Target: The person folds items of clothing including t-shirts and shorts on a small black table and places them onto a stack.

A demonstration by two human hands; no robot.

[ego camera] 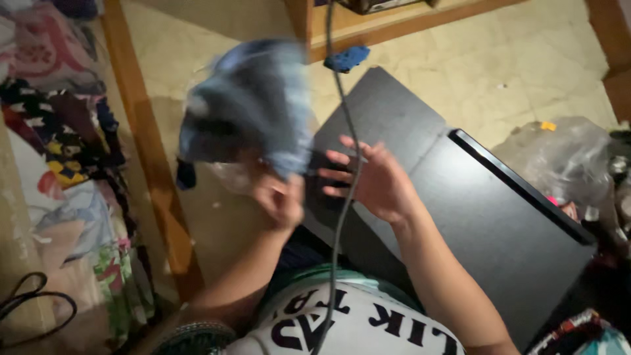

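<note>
- Our left hand point(279, 197) is closed on the lower edge of a blue cloth point(253, 105), holding it up above the floor point(513, 66), left of the black board point(486, 217).
- Our right hand point(371, 181) is open, fingers spread, just beside the cloth and not touching it; it holds nothing.
- The cloth is blurred, so we cannot tell its exact kind. We judge it soft, light and floppy, with no stiffness, so it will sag from wherever we pinch it.
- A hem or corner seems the best hold, one for each hand.
- A grey cord point(342, 197) hangs in front of our hands.
- Patterned fabrics point(59, 131) lie at the left; a clear bag point(559, 158) sits at the right.
</note>
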